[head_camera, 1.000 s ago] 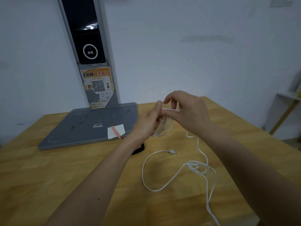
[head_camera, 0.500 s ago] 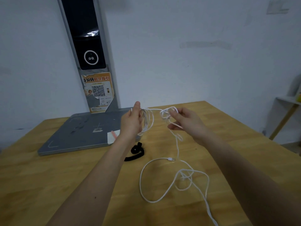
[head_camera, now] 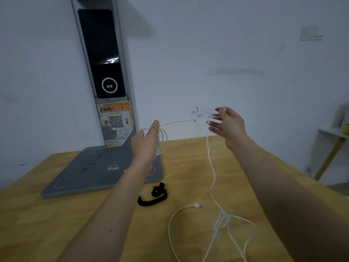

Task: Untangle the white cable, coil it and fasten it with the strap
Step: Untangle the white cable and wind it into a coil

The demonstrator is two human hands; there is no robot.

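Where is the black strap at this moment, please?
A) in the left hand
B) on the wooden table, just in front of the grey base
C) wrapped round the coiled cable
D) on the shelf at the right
B: the black strap lies on the wooden table, just in front of the grey base, with nothing touching it.

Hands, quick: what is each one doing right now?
Left hand: closed, gripping coiled loops of the thin white cable.
Right hand: open, fingers spread, a tangle of that cable hooked over them.
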